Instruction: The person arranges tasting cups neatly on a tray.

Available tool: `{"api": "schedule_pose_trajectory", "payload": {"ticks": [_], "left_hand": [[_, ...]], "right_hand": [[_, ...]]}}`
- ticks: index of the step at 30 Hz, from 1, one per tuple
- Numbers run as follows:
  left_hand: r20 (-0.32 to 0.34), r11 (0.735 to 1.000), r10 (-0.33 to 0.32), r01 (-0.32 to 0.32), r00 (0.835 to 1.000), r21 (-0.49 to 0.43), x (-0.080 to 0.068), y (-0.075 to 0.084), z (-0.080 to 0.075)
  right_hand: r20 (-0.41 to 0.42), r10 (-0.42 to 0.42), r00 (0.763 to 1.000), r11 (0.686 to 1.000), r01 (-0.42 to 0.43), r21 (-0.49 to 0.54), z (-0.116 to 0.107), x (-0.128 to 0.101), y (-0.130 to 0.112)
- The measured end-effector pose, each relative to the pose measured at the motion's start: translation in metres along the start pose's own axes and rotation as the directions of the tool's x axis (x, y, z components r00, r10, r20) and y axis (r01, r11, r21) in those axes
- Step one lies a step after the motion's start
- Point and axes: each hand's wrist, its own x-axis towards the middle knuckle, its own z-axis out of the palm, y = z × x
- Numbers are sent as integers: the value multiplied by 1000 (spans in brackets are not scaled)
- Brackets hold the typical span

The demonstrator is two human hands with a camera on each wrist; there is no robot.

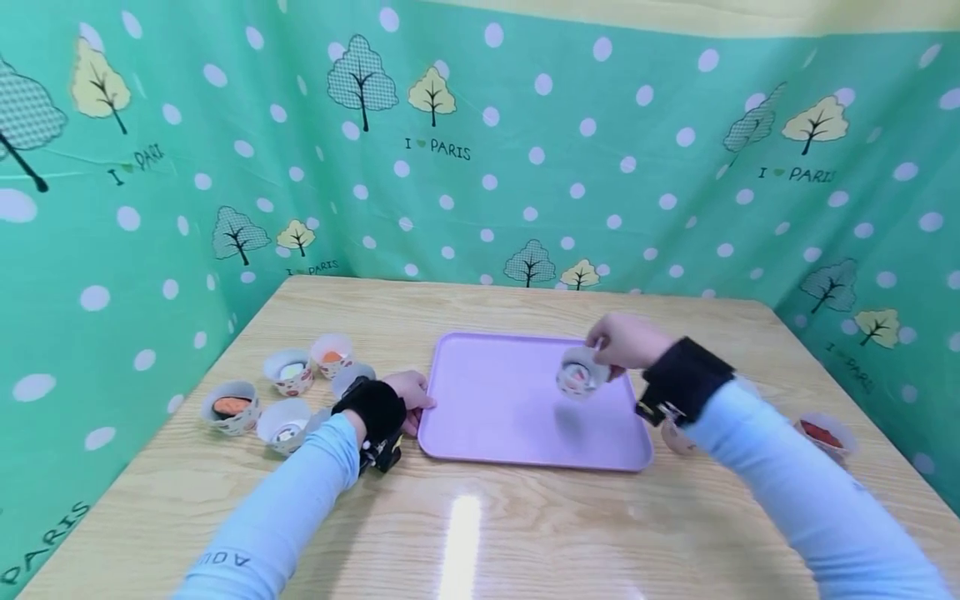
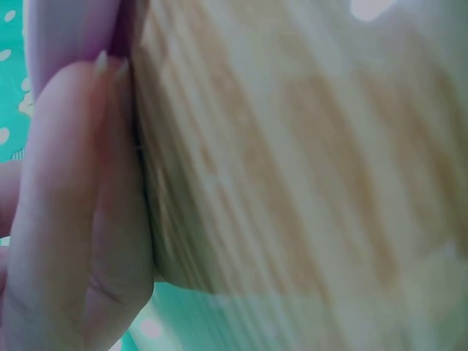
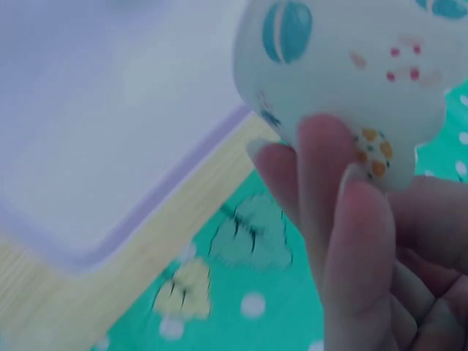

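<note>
In the head view, my right hand (image 1: 630, 340) pinches the rim of a small patterned bowl (image 1: 576, 375) with a pale pinkish thing inside. The bowl hangs tilted over the right part of a lilac tray (image 1: 495, 400), with a shadow below it. Up close in the right wrist view, thumb and fingers (image 3: 358, 241) grip the bowl's printed wall (image 3: 344, 73). My left hand (image 1: 408, 396) is at the tray's left edge. In the left wrist view its fingertips (image 2: 91, 80) meet the tray's rim (image 2: 69, 36), close to the wooden tabletop.
Several similar bowls stand left of the tray, among them one with an orange piece (image 1: 332, 354) and one with a salmon-coloured piece (image 1: 232, 408). To the right, a bowl with red contents (image 1: 825, 437) and another bowl (image 1: 678, 437) are partly behind the right arm. A green curtain (image 1: 525, 167) hangs behind the table.
</note>
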Motion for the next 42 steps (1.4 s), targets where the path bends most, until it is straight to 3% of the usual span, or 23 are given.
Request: {"api": "schedule_pose_trajectory", "payload": {"ticks": [4, 6, 9, 12, 18, 21, 28, 32, 42], "left_hand": [[-20, 1000, -13, 13, 1000, 11, 20, -8, 4], [11, 1000, 6, -6, 1000, -4, 35, -15, 4], [14, 1000, -30, 30, 999, 1, 39, -14, 3], [-18, 997, -73, 74, 997, 6, 21, -3, 3], [4, 999, -41, 41, 999, -4, 1, 8, 2], [1, 999, -43, 43, 999, -6, 1, 9, 2], [-17, 998, -56, 55, 998, -38, 0, 9, 6], [-31, 998, -58, 57, 998, -38, -2, 10, 7], [-51, 997, -70, 69, 996, -17, 0, 4, 4]], "right_hand": [[-26, 26, 999, 1000, -25, 17, 14, 33, -23], [-51, 47, 998, 999, -47, 13, 21, 47, -34], [-89, 74, 993, 997, -72, 27, 30, 67, -47], [-132, 101, 986, 994, -94, 58, 39, 86, -56], [-203, 146, 968, 980, -113, 164, 55, 116, -68], [-235, 171, 957, 973, -127, 192, 63, 126, -71], [-318, 202, 926, 979, -180, 100, 78, 143, -63], [-337, 208, 918, 976, -170, 138, 84, 150, -56], [-351, 216, 911, 973, -169, 160, 92, 138, -73]]}}
